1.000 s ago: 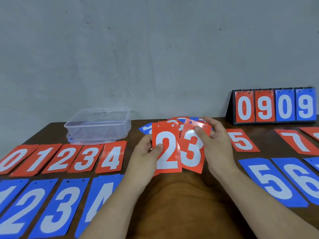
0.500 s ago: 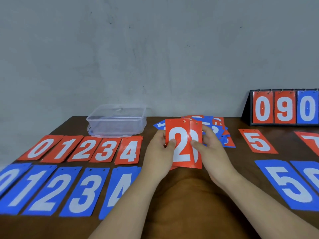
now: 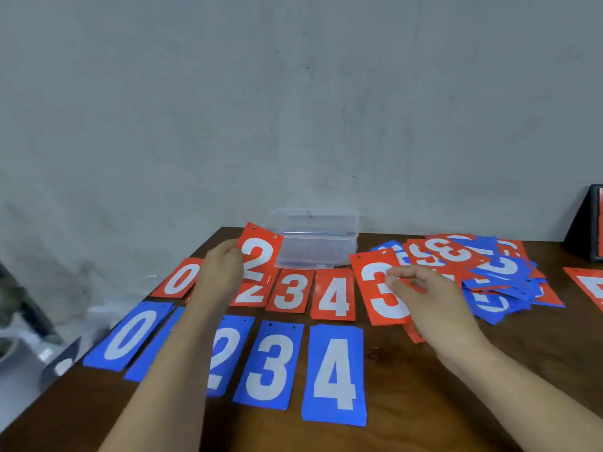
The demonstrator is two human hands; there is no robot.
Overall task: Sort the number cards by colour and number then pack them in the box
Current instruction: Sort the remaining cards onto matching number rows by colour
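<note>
Single view, taken from the person's head. It faces forward and down across the brown table (image 3: pixel 398 386) toward the grey wall (image 3: pixel 293 93), with the table's left edge in frame. Range is close: left hand (image 3: pixel 222 272) and right hand (image 3: pixel 427 301) sit mid-frame, forearms entering from below.

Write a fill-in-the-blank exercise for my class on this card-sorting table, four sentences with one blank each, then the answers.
1. The left hand holds a raised card numbered ___.
2. The right hand pinches a red card numbered ___.
3. The clear box stands just behind the ___ row of laid-out cards.
4. The blue row ends at the right with the number ___.

Missing words: 2; 3; red; 4
</note>
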